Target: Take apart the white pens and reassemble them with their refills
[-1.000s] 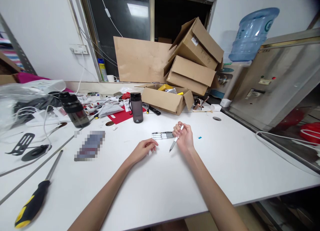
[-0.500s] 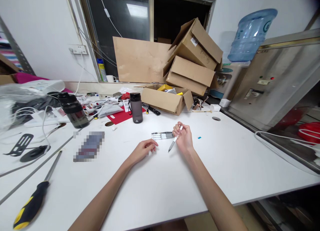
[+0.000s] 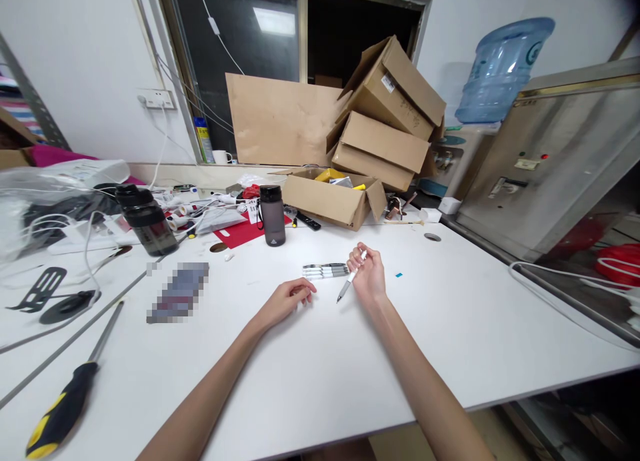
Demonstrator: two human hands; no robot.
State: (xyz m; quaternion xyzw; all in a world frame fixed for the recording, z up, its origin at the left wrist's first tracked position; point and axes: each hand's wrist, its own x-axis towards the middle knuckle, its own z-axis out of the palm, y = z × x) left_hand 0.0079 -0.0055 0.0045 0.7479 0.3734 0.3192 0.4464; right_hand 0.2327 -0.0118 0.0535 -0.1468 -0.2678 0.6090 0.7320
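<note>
My right hand (image 3: 369, 274) is closed around a white and grey pen (image 3: 345, 287), whose dark tip points down and to the left above the white table (image 3: 310, 374). Just behind it lies a row of several pens (image 3: 323, 270), side by side; their right ends are partly hidden by my right hand. My left hand (image 3: 289, 301) rests on the table in front of the row's left end, fingers loosely curled but apart, with nothing in them. A small blue scrap (image 3: 399, 275) lies to the right of my right hand.
A grey bottle (image 3: 273, 218) and an open cardboard box (image 3: 327, 204) stand behind the pens. On the left are a dark bottle (image 3: 147, 222), a pixelated flat object (image 3: 179, 292) and a large screwdriver (image 3: 70, 398). A metal cabinet (image 3: 555, 148) borders the right side.
My right hand and the pen in it have shifted very slightly. My left hand and the row of pens look the same.
</note>
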